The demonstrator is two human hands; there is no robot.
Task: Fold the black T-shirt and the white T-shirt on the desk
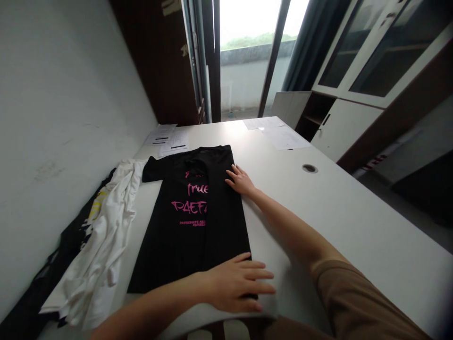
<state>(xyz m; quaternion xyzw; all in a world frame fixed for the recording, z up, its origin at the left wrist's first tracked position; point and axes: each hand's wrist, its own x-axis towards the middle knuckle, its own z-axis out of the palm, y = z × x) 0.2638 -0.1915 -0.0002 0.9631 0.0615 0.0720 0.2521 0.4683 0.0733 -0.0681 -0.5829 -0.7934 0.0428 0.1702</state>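
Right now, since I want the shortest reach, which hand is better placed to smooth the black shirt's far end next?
Probably the right hand: it lies at the folded edge of the black shirt, toward its far end. The left hand is over the near corner, farther away.

head view | head-worn, looking forward-down along table [354,226] toward window [244,61] | close above black T-shirt [187,245]

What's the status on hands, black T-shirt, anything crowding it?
Right hand open on folded side of black T-shirt, left hand open over its lower end. Fold hides part of pink lettering. White garment close beside outspread sleeve.
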